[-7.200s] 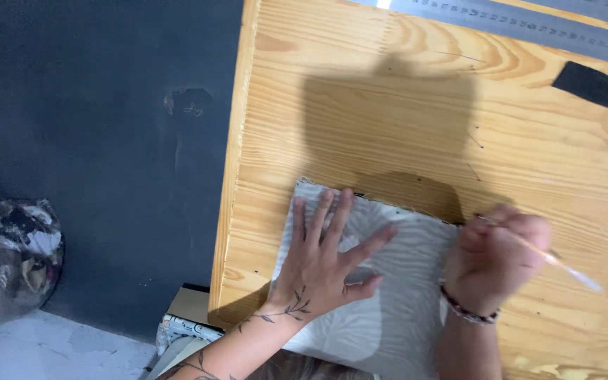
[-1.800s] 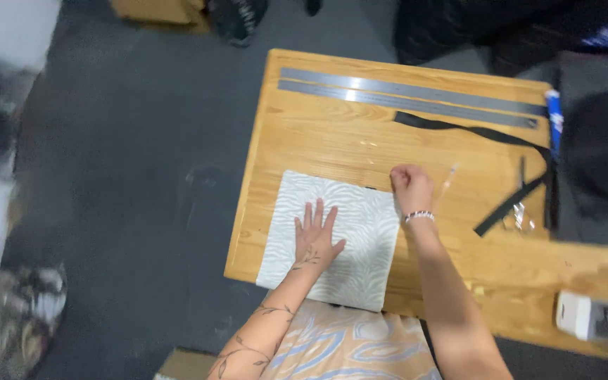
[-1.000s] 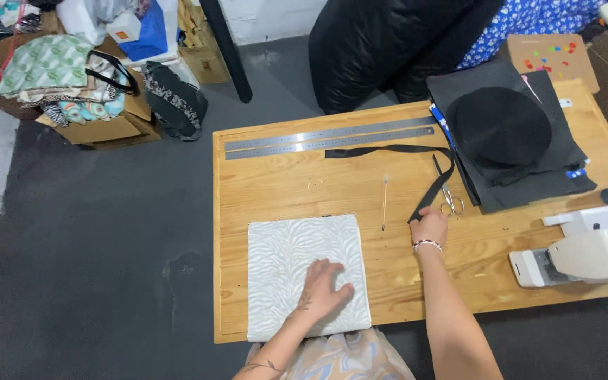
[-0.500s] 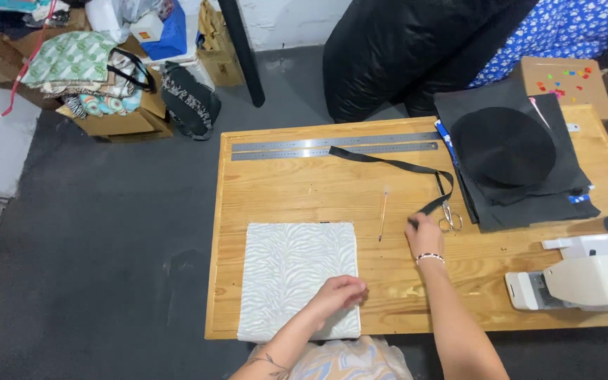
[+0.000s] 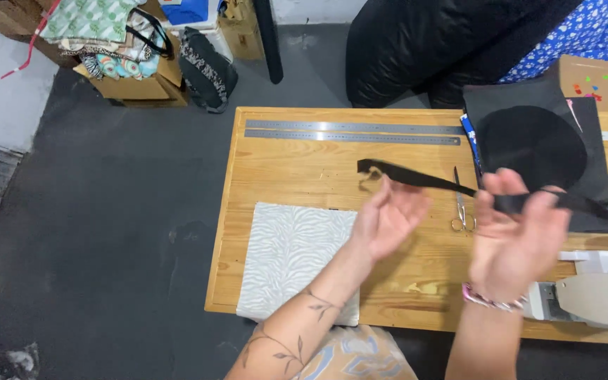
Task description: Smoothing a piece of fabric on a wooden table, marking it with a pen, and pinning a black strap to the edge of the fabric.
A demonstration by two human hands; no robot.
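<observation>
My right hand (image 5: 516, 236) is raised above the wooden table (image 5: 297, 169), palm up, pinching a long black strap (image 5: 416, 178) between thumb and fingers. The strap runs left from that hand to a curled end and right over the black fabric. My left hand (image 5: 388, 214) hovers palm up with fingers apart just under the strap's left part, gripping nothing that I can see. A grey-white zebra-patterned fabric piece (image 5: 293, 257) lies flat at the table's near left. Small scissors (image 5: 460, 207) lie between my hands.
Two long metal rulers (image 5: 353, 131) lie along the far edge. Black fabric pieces (image 5: 536, 141) are stacked at the right. A white sewing machine (image 5: 599, 295) sits at the near right. Boxes and bags (image 5: 135, 56) stand on the dark floor beyond.
My left hand has lifted off the patterned fabric. My right hand, earlier at the scissors, has picked the black strap up off the table. Both hands are now raised.
</observation>
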